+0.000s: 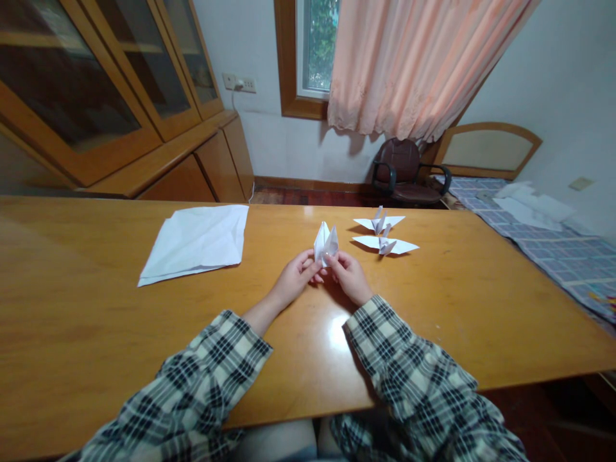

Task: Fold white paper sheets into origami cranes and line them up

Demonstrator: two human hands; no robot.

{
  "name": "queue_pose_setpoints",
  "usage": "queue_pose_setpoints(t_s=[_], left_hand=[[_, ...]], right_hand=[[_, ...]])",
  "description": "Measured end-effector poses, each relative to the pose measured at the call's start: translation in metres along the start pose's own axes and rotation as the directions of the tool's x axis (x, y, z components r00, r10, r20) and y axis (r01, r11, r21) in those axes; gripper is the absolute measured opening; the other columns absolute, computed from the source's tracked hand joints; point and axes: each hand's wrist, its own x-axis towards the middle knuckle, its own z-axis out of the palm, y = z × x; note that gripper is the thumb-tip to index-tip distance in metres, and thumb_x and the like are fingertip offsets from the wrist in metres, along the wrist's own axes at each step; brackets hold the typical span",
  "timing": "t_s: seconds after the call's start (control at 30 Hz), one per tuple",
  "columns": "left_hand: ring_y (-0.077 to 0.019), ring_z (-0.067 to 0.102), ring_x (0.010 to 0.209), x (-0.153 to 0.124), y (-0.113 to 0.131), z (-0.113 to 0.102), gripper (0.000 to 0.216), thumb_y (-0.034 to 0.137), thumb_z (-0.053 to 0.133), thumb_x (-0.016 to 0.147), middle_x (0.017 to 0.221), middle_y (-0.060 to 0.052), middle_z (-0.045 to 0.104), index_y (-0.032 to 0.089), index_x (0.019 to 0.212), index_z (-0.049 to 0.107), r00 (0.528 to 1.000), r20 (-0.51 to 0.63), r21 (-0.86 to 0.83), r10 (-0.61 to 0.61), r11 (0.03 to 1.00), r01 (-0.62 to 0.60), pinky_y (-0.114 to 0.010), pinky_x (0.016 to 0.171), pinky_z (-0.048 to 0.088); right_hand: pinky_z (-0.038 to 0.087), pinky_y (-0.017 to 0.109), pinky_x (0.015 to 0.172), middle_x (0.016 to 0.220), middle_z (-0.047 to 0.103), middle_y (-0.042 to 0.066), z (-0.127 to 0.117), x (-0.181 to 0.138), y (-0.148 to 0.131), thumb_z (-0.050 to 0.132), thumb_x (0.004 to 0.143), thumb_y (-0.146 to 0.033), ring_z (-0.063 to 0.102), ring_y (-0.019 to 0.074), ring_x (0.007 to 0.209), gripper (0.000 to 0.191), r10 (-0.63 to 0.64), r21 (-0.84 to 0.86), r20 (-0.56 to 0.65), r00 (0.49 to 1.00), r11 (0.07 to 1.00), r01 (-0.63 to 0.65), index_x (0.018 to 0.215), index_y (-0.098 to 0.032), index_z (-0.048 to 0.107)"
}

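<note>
Left hand (294, 277) and right hand (352, 276) pinch paper (319, 242), seemingly part-folded; two cranes (384, 244) look finished; sheets (197, 244) unused.

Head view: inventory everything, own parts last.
Table: 1, yellow-brown, foreground
Folded paper model: 1, white, mid-table, held
Paper cranes: 2, white, on table, right
Paper sheets: count unclear, white, on table, left
Glass-door cabinet: 1, brown, far left
Socket plates: 2, white, back wall
Window: 1, brown frame, back wall
Curtain: 1, pink, partly over window
Office armchair: 1, maroon, beyond table
Bed: 1, blue plaid cover, right
Crumpled material: count unclear, white, on bed
Wall plate: 1, beige, right wall
Left hand: 1, bare, mid-table
Right hand: 1, bare, mid-table
Plaid sleeves: 2, black-and-cream, forearms
</note>
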Motion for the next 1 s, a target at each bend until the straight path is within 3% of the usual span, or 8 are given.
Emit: queue_pose_setpoints(t_s=[0.37,0.57,0.87,1.0], left_hand=[[-0.0123,0.064,0.054,0.0018,-0.0029,0.0000,0.053,0.057,0.066,0.077,0.066,-0.002,0.069,0.014,0.106,0.055,1.000,-0.013,-0.025,-0.010,1.000,0.010,-0.022,0.055,0.051],[-0.0116,0.062,0.051,-0.0002,0.0003,-0.0002,0.051,0.056,0.065,0.078,0.062,-0.002,0.068,0.013,0.102,0.054,0.999,-0.008,-0.010,-0.032,0.999,0.032,-0.020,0.049,0.048],[-0.0122,0.061,0.048,-0.0020,0.0024,0.0014,0.046,0.056,0.064,0.078,0.057,0.001,0.065,0.016,0.094,0.051,0.999,0.024,-0.024,-0.035,0.999,0.035,-0.020,0.045,0.048],[-0.0131,0.061,0.048,-0.0027,0.0032,0.0038,0.050,0.063,0.057,0.080,0.059,-0.001,0.066,0.015,0.090,0.054,0.999,-0.027,-0.002,-0.026,1.000,0.026,-0.022,0.046,0.050]], right_hand=[[0.027,0.023,0.043,0.045,0.041,-0.006,-0.0006,0.0002,0.0019,0.056,0.077,-0.071,0.035,0.0078,0.043,0.054,0.038,-0.007,0.079,0.996,0.999,-0.038,0.061,-0.019,0.049],[0.029,0.022,0.043,0.047,0.044,-0.005,-0.0019,0.0012,0.0068,0.050,0.082,-0.071,0.039,0.0085,0.043,0.055,0.050,0.048,0.028,0.998,0.998,-0.051,0.061,-0.020,0.047],[0.031,0.023,0.045,0.048,0.042,-0.006,-0.0028,0.0017,0.0046,0.053,0.083,-0.067,0.038,0.0089,0.044,0.052,-0.031,-0.043,0.003,1.000,0.999,0.031,0.058,-0.021,0.046],[0.031,0.024,0.047,0.047,0.042,-0.005,-0.0008,0.0003,0.0011,0.054,0.083,-0.065,0.039,0.0096,0.045,0.051,-0.065,-0.094,0.026,0.998,0.993,0.067,0.057,-0.021,0.047]])
